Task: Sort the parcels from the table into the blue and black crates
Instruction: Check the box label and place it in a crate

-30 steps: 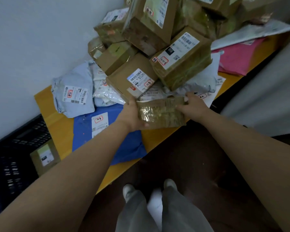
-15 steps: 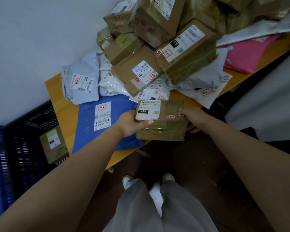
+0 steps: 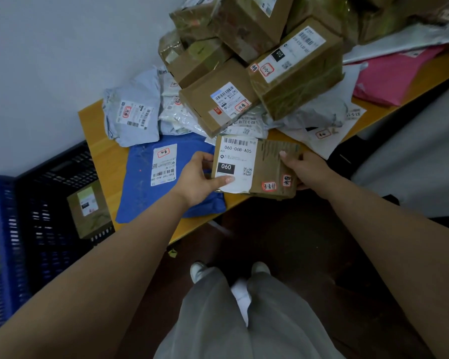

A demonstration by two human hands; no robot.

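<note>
Currently held: flat brown cardboard parcel (image 3: 267, 167), label up, over the front edge of the orange wooden desk (image 3: 99, 151).
Left grip (image 3: 197, 177): clasps the parcel's left end.
Right grip (image 3: 305, 168): clasps its right end.

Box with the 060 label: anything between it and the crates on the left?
Nothing visible blocks it. The brown cardboard box with the 060 label is held by the left hand and right hand at the table edge; the black plastic crate and blue plastic crate sit lower left, tops open.
</note>
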